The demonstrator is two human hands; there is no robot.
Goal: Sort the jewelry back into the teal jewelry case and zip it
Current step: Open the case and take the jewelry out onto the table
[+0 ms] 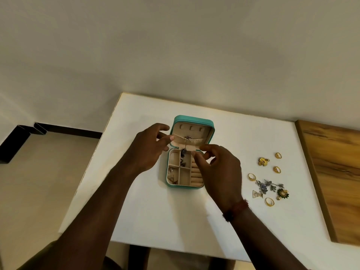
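Open teal case (176,119), a rounded rectangle, lies at the centre of a matt white table (136,211), with its lid raised at the far side. The lining is beige. The base is divided into square cells, and its padded ring rolls (195,176) are partly hidden by the right hand (220,172). The left hand (148,151) pinches the left end of the lid's gathered pocket (192,142). The right hand's fingers are curled near the hinge; whether they grasp anything cannot be told. A dark necklace (184,152) hangs from the pocket into a cell, its detail indistinct. Well to the right lie gold rings (251,177), floral earrings (263,161), a silver-blue cluster (266,187) and a triangular pendant (257,193). A grained wooden board (335,172) is cut off at the right.
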